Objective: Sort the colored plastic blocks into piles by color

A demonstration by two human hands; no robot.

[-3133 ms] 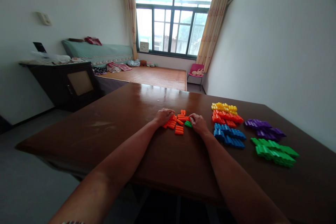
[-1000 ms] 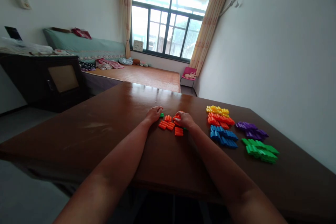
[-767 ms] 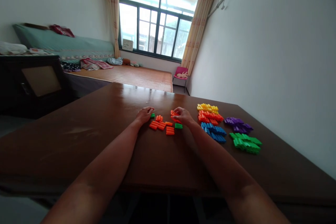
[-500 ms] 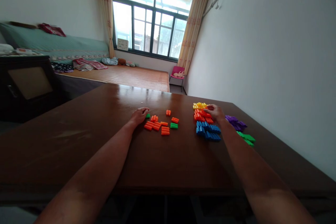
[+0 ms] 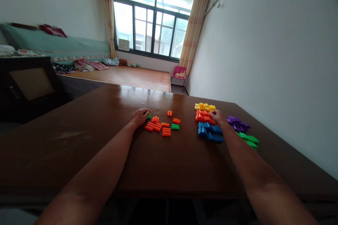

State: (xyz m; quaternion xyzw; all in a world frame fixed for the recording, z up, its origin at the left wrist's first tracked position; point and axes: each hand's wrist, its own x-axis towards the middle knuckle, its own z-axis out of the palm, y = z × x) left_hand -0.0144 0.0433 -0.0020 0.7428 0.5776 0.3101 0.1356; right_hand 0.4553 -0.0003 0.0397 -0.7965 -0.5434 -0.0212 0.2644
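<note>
While right hand touches orange pile | left hand beside green piece | grips: can't tell

Glossy brown tabletop, orange, yellow, blue, purple and green blocks, pink chair, beige curtains with reddish pattern, dark window frame, pale green cover, white-dotted black cloth, white wall.

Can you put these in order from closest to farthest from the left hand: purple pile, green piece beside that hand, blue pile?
From the left hand:
1. Green piece, right beside it
2. Blue pile, to its right
3. Purple pile, farther right
</note>
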